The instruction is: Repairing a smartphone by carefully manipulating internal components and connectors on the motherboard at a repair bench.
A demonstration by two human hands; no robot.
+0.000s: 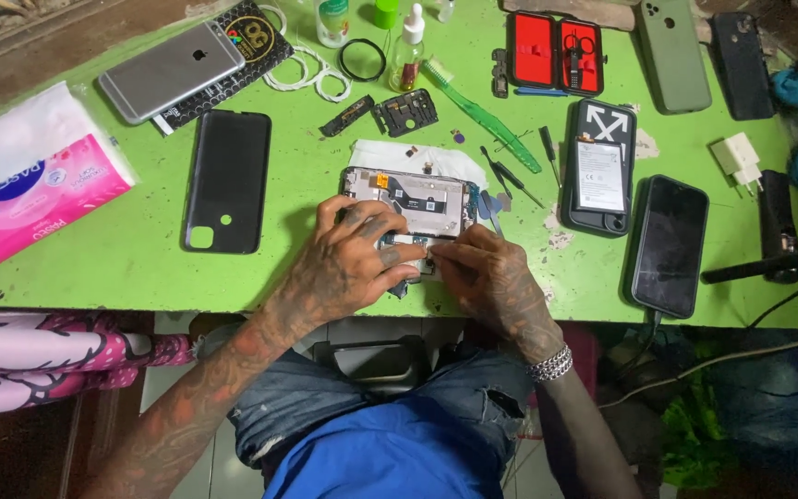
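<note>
Phone: an opened phone [415, 205], back off and boards bare, lies near the front edge of a green table [140, 268], partly on a white cloth [408, 155].
Left hand: the left hand [348, 263] rests on the phone's lower half, fingers curled narrow and pressing a small part there; what they pinch is too small to tell.
Right hand: the right hand [491, 277] meets it from the other side, thumb and forefinger closed tight at the same spot; a metal bracelet [551, 363] circles the wrist.
Beside the phone: screwdrivers [514, 171] and a green toothbrush [482, 115] lie just right of it.
Left of it: a black back cover [229, 180], a silver phone [171, 71] and a pink tissue pack [30, 180].
Right of it: a black case [599, 166], a dark phone [669, 245] and a white charger [738, 155].
Far edge: a red tool kit [554, 51] lies open.
</note>
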